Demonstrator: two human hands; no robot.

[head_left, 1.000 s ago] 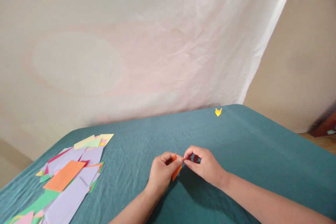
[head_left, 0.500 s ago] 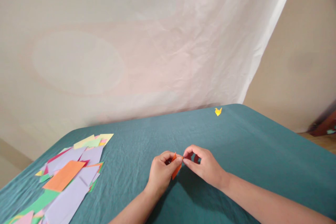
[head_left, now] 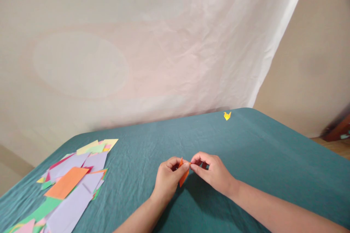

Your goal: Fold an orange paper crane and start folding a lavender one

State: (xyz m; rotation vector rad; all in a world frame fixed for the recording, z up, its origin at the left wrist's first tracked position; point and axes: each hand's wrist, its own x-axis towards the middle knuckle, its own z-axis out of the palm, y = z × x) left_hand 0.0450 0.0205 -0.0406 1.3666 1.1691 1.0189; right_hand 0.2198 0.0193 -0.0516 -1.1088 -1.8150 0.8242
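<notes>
A small folded piece of orange paper (head_left: 184, 177) is held just above the table in front of me. My left hand (head_left: 170, 176) pinches its body between thumb and fingers, which hide part of it. On the paper's right side a narrow tip sticks out, and my right hand (head_left: 212, 171) pinches that tip with thumb and forefinger. At the table's far edge, to the right, stands a small yellow folded paper bird (head_left: 227, 116).
A loose pile of coloured paper sheets (head_left: 72, 209) lies along the left side of the table. A green cloth (head_left: 147, 142) covers the table. Behind it hangs a pale sheet (head_left: 175, 62), and a reddish-brown object (head_left: 337, 131) stands at the far right.
My right thumb and forefinger have closed on the narrow orange tip. My left hand has stayed in nearly the same place.
</notes>
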